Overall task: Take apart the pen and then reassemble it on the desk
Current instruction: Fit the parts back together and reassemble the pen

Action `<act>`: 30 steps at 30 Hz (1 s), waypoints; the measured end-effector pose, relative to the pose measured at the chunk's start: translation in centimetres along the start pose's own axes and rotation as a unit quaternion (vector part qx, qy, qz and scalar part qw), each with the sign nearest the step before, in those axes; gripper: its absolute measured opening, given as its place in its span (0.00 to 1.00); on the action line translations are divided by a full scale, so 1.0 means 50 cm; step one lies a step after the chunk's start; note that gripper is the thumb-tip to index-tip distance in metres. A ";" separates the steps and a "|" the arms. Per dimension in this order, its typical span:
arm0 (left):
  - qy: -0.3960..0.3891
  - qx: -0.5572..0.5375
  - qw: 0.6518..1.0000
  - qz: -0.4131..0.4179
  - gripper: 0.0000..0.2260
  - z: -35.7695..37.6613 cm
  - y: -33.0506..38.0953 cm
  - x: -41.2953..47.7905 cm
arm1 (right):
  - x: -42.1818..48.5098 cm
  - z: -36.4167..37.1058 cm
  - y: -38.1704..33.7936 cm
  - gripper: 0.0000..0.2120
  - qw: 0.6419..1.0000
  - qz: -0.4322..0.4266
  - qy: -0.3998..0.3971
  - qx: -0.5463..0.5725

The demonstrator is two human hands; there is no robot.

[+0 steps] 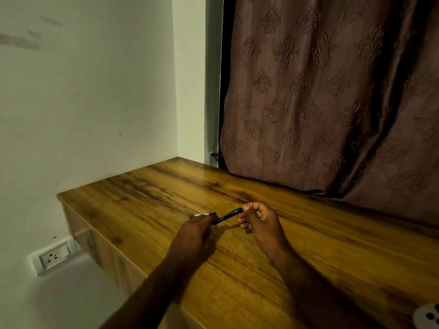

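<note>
- A white rounded object (427, 315) is lying at the desk's near right edge, cropped by the frame and not identifiable.
- 2 bare forearms are reaching forward over the wooden desk (308, 257).
- The left hand (192, 235) is curling its fingers round the lower end of the black pen (228, 216).
- A pale strip (200, 215) is projecting leftward from the left hand's fingers; it is possibly a clip or cap, but blur prevents confirmation.
- The right hand (260, 222) is pinching the pen's upper end between thumb and forefinger, the other fingers curled.
- The pen is spanning the gap between both hands over the desk's middle, tilting upward to the right.
- A wall socket (53, 256) is sitting low on the white wall (83, 103), left of the desk.
- A patterned curtain (332, 91) is hanging behind the desk, its hem meeting the back edge.
</note>
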State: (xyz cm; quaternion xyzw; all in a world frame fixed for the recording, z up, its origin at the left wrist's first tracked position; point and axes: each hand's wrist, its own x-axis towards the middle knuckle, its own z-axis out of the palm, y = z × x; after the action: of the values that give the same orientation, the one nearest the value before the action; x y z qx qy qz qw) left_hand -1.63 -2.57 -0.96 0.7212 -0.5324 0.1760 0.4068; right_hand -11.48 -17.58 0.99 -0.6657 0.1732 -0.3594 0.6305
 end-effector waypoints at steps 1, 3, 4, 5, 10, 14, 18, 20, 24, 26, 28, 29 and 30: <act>-0.001 0.003 1.000 0.003 0.20 0.000 -0.001 0.000 | 0.000 0.000 0.000 0.07 1.000 0.003 -0.001 0.002; -0.009 0.009 1.000 0.005 0.19 0.002 -0.006 0.000 | -0.001 -0.001 0.001 0.07 1.000 0.010 -0.003 0.007; -0.014 0.012 1.000 0.006 0.18 0.003 -0.008 0.000 | -0.001 -0.001 0.002 0.07 1.000 0.014 -0.004 0.009; -0.017 0.016 1.000 0.007 0.18 0.004 -0.009 0.000 | -0.001 -0.001 0.002 0.07 1.000 0.017 -0.006 0.012; -0.017 0.004 1.000 -0.013 0.24 0.004 -0.008 0.000 | -0.006 0.000 -0.003 0.07 0.999 0.036 -0.020 0.032; -0.011 0.008 1.000 -0.014 0.26 0.001 -0.005 -0.003 | -0.008 -0.002 -0.005 0.07 0.998 0.036 -0.035 0.033; -0.014 0.023 1.000 -0.013 0.17 0.006 -0.016 -0.002 | -0.007 -0.006 -0.009 0.05 0.999 0.018 -0.025 0.022; -0.012 0.030 0.999 -0.012 0.14 0.011 -0.025 -0.002 | -0.006 -0.008 -0.011 0.05 1.000 0.008 -0.019 0.021; -0.008 0.022 0.999 -0.023 0.16 0.011 -0.024 -0.002 | -0.004 -0.014 -0.004 0.07 0.998 -0.026 -0.010 -0.050; -0.012 0.018 0.999 -0.024 0.18 0.008 -0.021 -0.001 | -0.003 -0.016 0.001 0.09 0.995 -0.044 -0.005 -0.088; -0.019 0.019 0.999 -0.020 0.19 0.007 -0.021 -0.002 | -0.003 -0.017 0.005 0.09 0.992 -0.060 0.000 -0.114; -0.023 0.019 0.999 -0.021 0.22 0.007 -0.021 -0.003 | -0.002 -0.017 0.007 0.08 0.990 -0.067 0.002 -0.124; -0.027 0.020 0.999 -0.025 0.25 0.006 -0.021 -0.003 | -0.002 -0.018 0.008 0.08 0.989 -0.074 0.003 -0.132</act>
State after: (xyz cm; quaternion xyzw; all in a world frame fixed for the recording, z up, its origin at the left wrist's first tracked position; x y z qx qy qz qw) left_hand -0.78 -2.60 -1.68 0.7467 -0.5210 0.1568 0.3826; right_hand -12.09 -18.22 0.53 -0.7529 0.1713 -0.3812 0.5085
